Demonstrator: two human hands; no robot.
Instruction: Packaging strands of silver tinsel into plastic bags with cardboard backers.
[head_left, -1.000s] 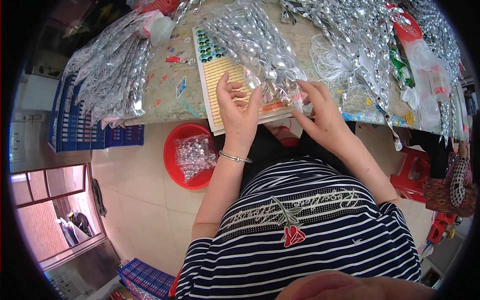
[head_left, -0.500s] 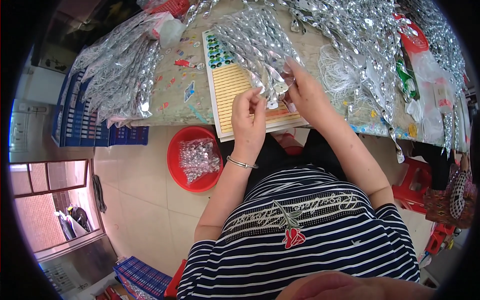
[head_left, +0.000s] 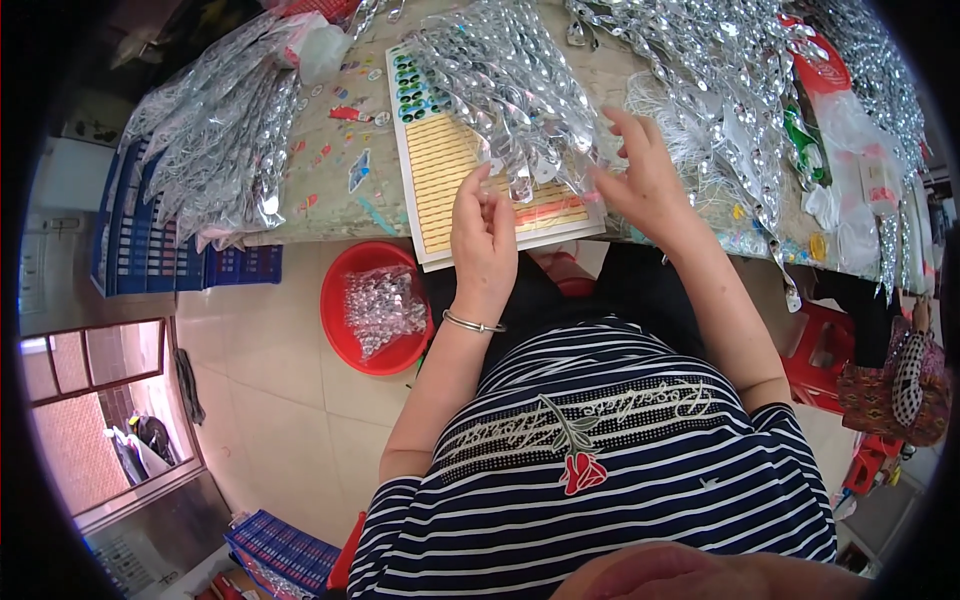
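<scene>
A bundle of shiny silver twisted strips (head_left: pixel 510 100), seemingly in clear plastic, lies on a printed sheet board (head_left: pixel 432 185) with yellow rows and green-blue oval stickers. At the bundle's lower left corner is my left hand (head_left: pixel 485 235), its fingers loosely bent and apart, with nothing seen gripped in them. My right hand (head_left: pixel 650 185) is at the bundle's right edge, thumb and fingers spread; the thumb tip is close to the plastic, and whether it touches I cannot tell.
Bagged silver strips (head_left: pixel 225 130) are heaped at the left over a blue crate (head_left: pixel 125 225). Loose silver strips (head_left: pixel 690 60) and white strings (head_left: pixel 660 120) cover the right of the table. A red basin (head_left: pixel 340 335) on the floor holds another bagged bundle (head_left: pixel 385 310).
Both hands have loosened from the bundle, which now lies flatter on the board. My right hand has moved right and its fingers have spread. The view has shifted slightly.
</scene>
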